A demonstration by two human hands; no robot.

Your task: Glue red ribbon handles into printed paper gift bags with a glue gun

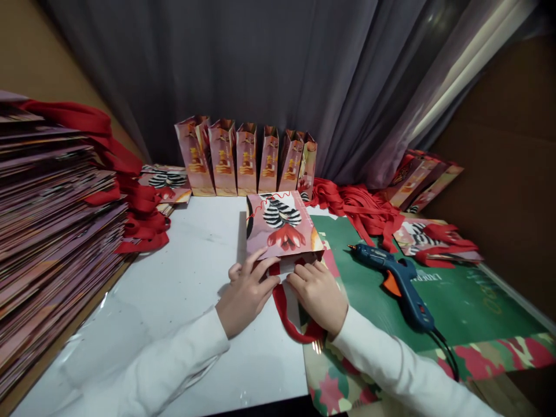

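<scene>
A printed paper bag [282, 223] with a black-and-white striped motif and a red flower lies in front of me, its near edge facing me. My left hand [249, 289] grips the left part of that near edge, thumb and fingers bent round it. On the right part my right hand [317, 292] has its fingers curled and pressed onto the edge. A red ribbon [284, 315] comes out from between the hands and loops toward me, passing under the right hand. My fingers hide where ribbon and bag meet. To the right, a blue hot glue gun [397, 278] lies on its side.
Several upright paper bags [223, 165] stand in a row at the back. A tall stack of printed sheets or flat bags [52, 243] fills the left. Red ribbons [347, 202] lie heaped behind the green mat [365, 301]. More bags [421, 179] stand back right.
</scene>
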